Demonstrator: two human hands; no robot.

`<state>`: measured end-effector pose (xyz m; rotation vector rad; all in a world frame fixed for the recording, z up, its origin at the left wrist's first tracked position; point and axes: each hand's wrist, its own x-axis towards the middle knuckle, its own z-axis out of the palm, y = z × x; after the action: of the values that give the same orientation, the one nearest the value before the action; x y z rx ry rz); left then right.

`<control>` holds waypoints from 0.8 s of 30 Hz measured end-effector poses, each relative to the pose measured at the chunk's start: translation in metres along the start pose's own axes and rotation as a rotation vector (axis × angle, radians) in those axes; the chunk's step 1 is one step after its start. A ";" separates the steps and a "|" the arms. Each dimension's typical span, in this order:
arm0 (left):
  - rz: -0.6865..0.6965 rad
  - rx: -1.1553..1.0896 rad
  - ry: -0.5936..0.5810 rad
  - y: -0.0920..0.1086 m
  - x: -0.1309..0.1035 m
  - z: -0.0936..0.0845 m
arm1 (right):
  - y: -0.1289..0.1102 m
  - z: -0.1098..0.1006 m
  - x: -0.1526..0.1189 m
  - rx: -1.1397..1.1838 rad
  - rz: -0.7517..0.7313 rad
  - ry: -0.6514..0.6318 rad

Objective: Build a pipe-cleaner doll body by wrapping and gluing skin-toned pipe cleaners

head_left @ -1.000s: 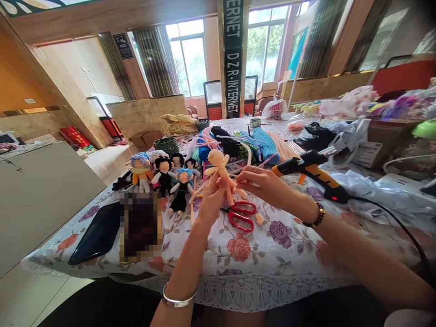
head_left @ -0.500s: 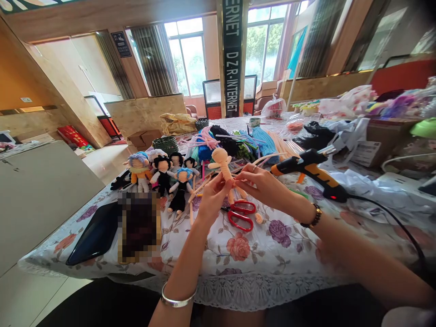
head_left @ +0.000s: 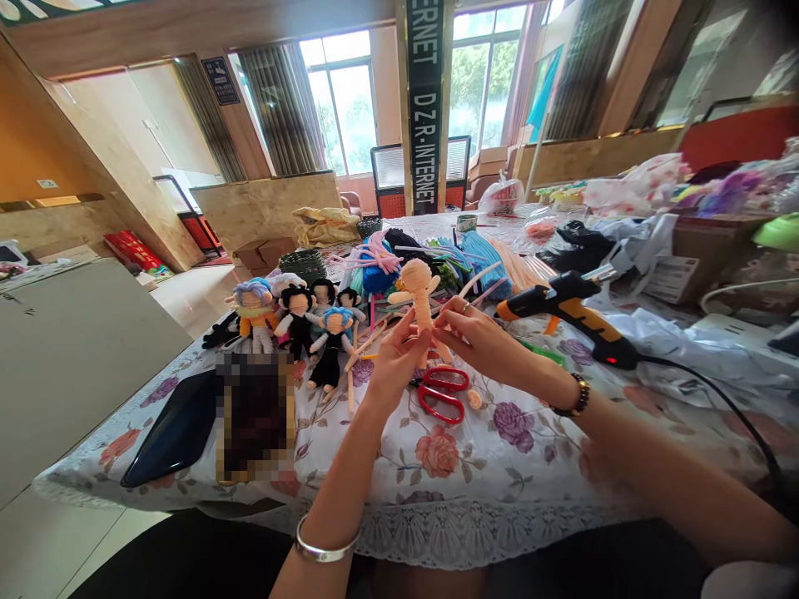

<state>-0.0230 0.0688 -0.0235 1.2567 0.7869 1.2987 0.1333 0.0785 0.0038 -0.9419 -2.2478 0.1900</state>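
A peach doll (head_left: 423,304) made of wound fuzzy strips, with a round bare head, two arms and two legs, is upright over the table. My left hand (head_left: 399,353) is closed around its lower body from the left. From the right, my right hand (head_left: 480,337) pinches at the doll's waist, and a peach pipe cleaner (head_left: 479,278) sticks up from between its fingers. The fingertips partly hide where strip and body meet. Below the doll lie red-handled scissors (head_left: 444,395), with a small peach coil (head_left: 475,400) beside them.
Several finished dolls (head_left: 300,324) stand at left, behind a dark tablet-like slab (head_left: 175,428) and a blurred-out item (head_left: 255,416). Bundles of coloured pipe cleaners (head_left: 430,258) lie behind my hands. A corded glue gun (head_left: 562,312) with a red light rests at right.
The doll has shifted slightly right and up and now stands straighter. The pipe cleaner's free end has swung from pointing right to pointing more upward. Both hands keep their grip.
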 end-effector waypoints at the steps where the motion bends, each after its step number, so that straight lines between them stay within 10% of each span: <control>1: 0.001 -0.004 -0.011 -0.001 0.000 0.000 | 0.000 0.000 0.000 -0.001 -0.011 0.008; 24: 0.114 -0.178 -0.028 -0.002 0.001 0.000 | -0.009 -0.004 0.000 0.665 0.190 0.052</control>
<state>-0.0218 0.0703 -0.0251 1.1876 0.5727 1.4080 0.1306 0.0715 0.0107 -0.7689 -1.8424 0.9203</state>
